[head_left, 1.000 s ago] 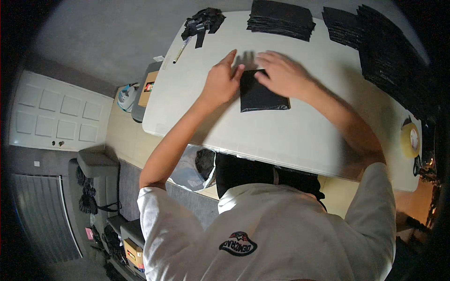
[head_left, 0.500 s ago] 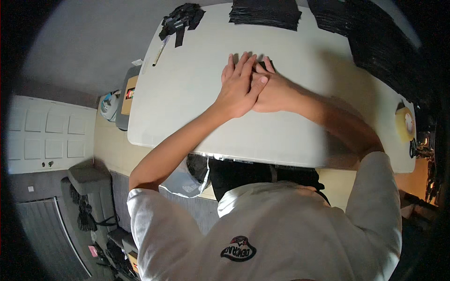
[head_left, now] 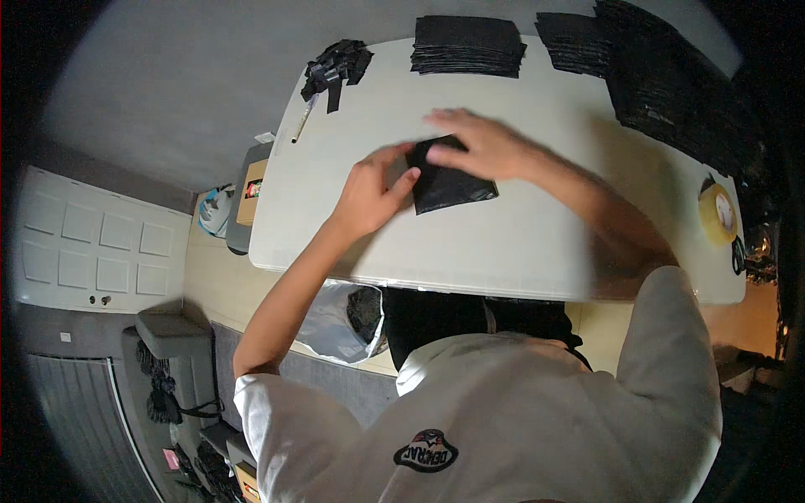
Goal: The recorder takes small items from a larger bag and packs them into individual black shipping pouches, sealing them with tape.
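Note:
A flat black pouch (head_left: pixel 457 189) lies on the white table (head_left: pixel 520 251), a little left of its middle. My left hand (head_left: pixel 369 191) pinches the pouch's left edge between thumb and fingers. My right hand (head_left: pixel 486 147) lies over the pouch's upper edge, fingers stretched to the left, and hides that part. The lower right of the pouch shows bare.
Stacks of black pouches (head_left: pixel 465 46) stand along the table's far edge, and more (head_left: pixel 671 92) line its right side. A heap of black strips (head_left: pixel 335 63) and a pen (head_left: pixel 302 121) lie at the far left corner. A tape roll (head_left: pixel 717 214) sits at the right. A plastic bag (head_left: pixel 335 323) hangs below the table.
Both hands were pressed together on top of the pouch. They have now drawn apart, the left to the pouch's left edge and the right to its upper edge, uncovering the pouch.

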Available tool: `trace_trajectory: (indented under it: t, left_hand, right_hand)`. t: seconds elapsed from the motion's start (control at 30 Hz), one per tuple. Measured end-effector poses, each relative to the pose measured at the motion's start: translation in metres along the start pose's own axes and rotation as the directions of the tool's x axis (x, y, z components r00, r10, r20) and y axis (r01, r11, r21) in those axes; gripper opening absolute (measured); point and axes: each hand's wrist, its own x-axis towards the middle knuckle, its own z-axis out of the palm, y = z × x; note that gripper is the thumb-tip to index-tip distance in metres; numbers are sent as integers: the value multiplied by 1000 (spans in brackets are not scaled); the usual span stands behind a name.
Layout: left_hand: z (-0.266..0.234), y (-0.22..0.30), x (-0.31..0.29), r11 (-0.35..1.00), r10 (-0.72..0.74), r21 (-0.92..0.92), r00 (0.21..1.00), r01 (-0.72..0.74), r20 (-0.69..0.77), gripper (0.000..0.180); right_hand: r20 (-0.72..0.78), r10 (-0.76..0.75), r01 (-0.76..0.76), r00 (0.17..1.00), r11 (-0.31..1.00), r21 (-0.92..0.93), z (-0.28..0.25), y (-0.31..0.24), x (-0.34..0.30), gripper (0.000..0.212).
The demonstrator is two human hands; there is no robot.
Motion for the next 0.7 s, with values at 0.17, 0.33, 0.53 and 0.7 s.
trace_trajectory:
  t: [0.17, 0.33, 0.53, 0.7]
  left_hand:
    - [22, 20, -4, 938, 277, 160, 943, -307, 185, 28]
    - [34, 32, 11, 897, 262, 300, 937, -324, 231, 24]
    - [21, 33, 29, 870, 350, 341, 933, -355, 80, 17]
    - [-10, 41, 99, 972, 230, 89, 955, -217, -185, 17]
  right_hand:
    - [-358, 74, -40, 931, 994, 102, -17, 110, -3, 38]
    - [-366, 194, -128, 910, 972, 197, -18, 141, -10, 29]
    - [-365, 6, 11, 931, 999, 42, -23, 128, -15, 24]
    - [-271, 28, 6, 962, 992, 124, -36, 121, -24, 12]
